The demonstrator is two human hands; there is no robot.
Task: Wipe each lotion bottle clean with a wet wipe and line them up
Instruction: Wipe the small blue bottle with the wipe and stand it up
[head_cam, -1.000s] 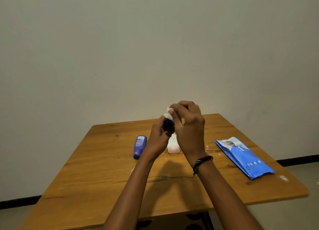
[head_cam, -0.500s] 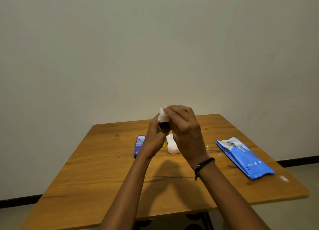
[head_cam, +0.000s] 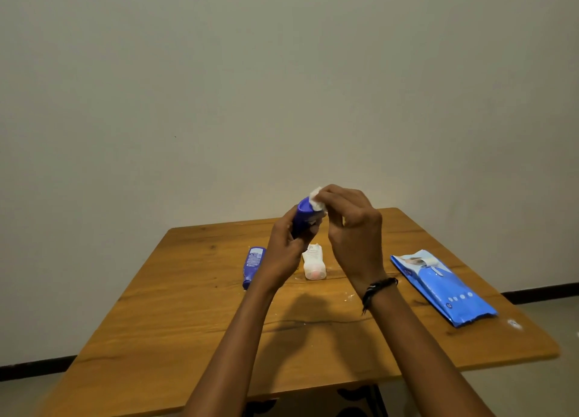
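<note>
Since half a second ago, the right hand [head_cam: 354,231] has drawn a little to the right, and the blue end of the held bottle [head_cam: 302,217], then almost hidden between the two hands, now shows above the left hand [head_cam: 286,247]. The wet wipe [head_cam: 317,199] sat over the top before; now it lies against the upper right side of that end.

From my remote seat I see the wooden table [head_cam: 188,322] with its far edge close to the wall [head_cam: 282,87]. Its left and right edges run to me at an angle. The wipes pack [head_cam: 441,286] lies flat near the right edge. Between the lying bottles and the near edge there is a wide band of open wood, crossed only by the forearms and their shadow.

The held bottle is in the air over the far middle of the table. Its long axis is almost upright, and the top leans slightly to the right. Under it, the second blue bottle [head_cam: 253,266] lies on the wood with its long axis from far to near, its narrow end to the near side. The white bottle [head_cam: 313,261] lies just to its right in the same direction, its round end to the near side.

The left hand grips the lower part of the held bottle with curled fingers. The right hand, with a dark bracelet [head_cam: 377,288] on the wrist, pinches the wet wipe in its fingertips and presses it on the bottle's upper end.
</note>
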